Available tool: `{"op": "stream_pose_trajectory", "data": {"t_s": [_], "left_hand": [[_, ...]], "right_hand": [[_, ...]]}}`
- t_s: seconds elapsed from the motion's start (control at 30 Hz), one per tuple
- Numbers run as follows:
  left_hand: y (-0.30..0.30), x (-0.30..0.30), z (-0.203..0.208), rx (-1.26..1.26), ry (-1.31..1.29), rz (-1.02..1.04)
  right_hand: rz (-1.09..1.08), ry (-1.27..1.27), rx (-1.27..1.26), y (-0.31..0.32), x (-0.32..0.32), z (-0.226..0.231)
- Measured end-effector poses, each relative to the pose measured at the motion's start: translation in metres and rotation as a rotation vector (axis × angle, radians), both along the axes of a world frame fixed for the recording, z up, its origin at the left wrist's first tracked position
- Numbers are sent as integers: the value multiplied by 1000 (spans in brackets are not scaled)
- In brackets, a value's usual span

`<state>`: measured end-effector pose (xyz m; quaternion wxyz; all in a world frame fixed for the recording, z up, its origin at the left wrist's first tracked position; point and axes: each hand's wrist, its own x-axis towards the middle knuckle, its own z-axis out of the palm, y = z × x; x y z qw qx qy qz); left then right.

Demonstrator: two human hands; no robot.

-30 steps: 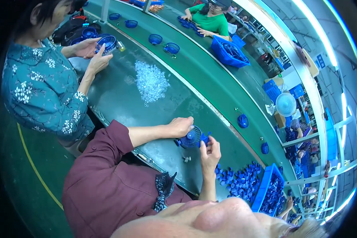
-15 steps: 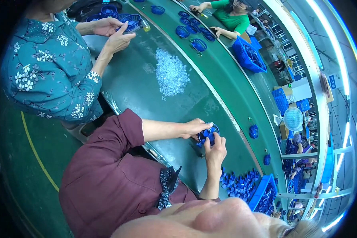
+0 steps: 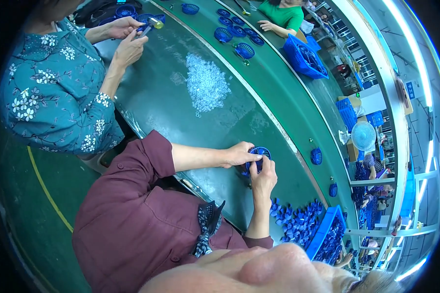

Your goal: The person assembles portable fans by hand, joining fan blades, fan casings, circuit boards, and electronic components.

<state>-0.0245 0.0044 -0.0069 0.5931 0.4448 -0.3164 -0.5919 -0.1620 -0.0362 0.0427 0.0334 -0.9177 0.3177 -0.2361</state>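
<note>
While both sets of fingers grip a round blue fan cover [image 3: 259, 155], the left hand [image 3: 239, 154] and right hand [image 3: 263, 177] hover over the green tabletop [image 3: 181, 117].

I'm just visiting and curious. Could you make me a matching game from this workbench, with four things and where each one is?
Things:
1. round blue grille
2. heap of small clear parts
3. blue crate
4. pale round fan

Places:
A. far across the belt, beside the person in green
B. off to the right, beyond the belt's far edge
C. between the left hand and the right hand
D. loose on the dark table, near the person in the flowered top

Pairs: 1-C, 2-D, 3-A, 4-B
</note>
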Motion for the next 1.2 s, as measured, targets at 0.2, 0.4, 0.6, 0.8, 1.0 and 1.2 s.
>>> {"op": "stream_pose_trajectory", "data": {"t_s": [0.2,0.4,0.6,0.8,1.0,1.2], "left_hand": [[-5,8,3,-98,-381,156],[-4,17,9,-150,-416,192],[3,11,10,-182,-445,103],[-10,13,-23,-248,-718,137],[-22,27,-28,-132,-382,206],[-26,37,-5,7,-113,174]], "right_hand": [[53,-104,65,-5,3,-1],[37,-230,230,-25,-7,25],[60,-361,1115,-35,-12,3],[86,-284,1016,-37,-16,-26],[-24,-201,1167,-71,3,-10],[-281,-915,880,-141,-51,14]]}}
